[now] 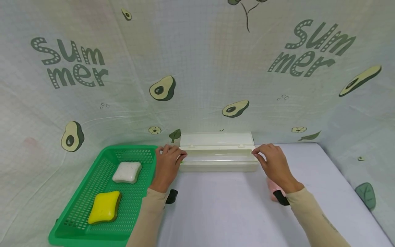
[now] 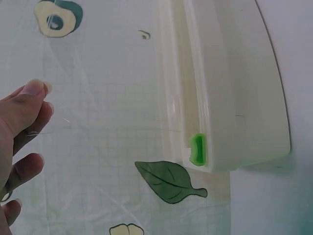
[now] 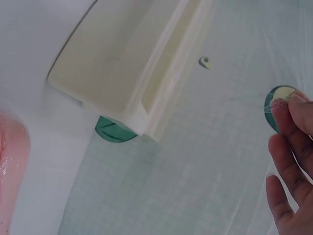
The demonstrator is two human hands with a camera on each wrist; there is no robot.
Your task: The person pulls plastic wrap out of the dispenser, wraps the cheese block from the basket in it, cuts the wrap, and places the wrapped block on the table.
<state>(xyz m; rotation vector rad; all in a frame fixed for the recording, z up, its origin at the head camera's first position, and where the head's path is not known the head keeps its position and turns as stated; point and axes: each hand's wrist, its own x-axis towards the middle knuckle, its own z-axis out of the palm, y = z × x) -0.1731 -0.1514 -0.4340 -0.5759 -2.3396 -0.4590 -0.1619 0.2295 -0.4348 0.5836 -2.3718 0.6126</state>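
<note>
At the back of the table stands a long white cling film dispenser (image 1: 218,167), its lid (image 1: 216,139) tipped back against the cloth. Clear cling film (image 1: 219,157) stretches between the hands above it. At the left end, my left hand (image 1: 168,166) pinches the film's edge between thumb and forefinger. My right hand (image 1: 274,166) pinches the opposite corner, where fine creases run from the fingertips in the right wrist view. A green slider (image 2: 198,150) sits at the dispenser's end in the left wrist view.
To the left is a green basket (image 1: 81,192) holding a white sponge-like block (image 1: 127,172) and a yellow one (image 1: 105,207). A pink, shiny object (image 1: 272,188) lies under the right wrist, partly hidden. Behind the table hangs a printed cloth (image 1: 197,68).
</note>
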